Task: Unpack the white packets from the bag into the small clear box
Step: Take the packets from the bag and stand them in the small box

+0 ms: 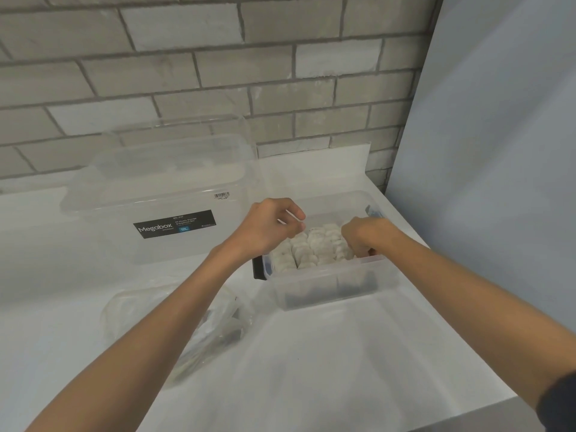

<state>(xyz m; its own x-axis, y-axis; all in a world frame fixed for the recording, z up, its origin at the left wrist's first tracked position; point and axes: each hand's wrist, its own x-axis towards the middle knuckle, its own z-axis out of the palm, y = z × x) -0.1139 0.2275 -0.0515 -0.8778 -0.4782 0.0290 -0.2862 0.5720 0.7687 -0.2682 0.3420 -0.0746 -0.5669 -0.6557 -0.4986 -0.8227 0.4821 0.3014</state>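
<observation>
most of the job looks done: the white packets point(311, 247) sit packed in rows in the small clear box point(327, 288) under both your hands. the bag point(187, 335) lies slack beneath your left forearm; whether any packets are in it is hard to make out. your left hand point(268, 227) hovers curled, thumb to forefinger, with nothing clearly pinched. your right hand point(361, 240) digs curled among the packets, its fingertips hidden.

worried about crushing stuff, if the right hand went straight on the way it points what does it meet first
The right hand points down into the small clear box, so it would first meet the white packets at the box's right end. It may already touch them; depth is unclear.
</observation>
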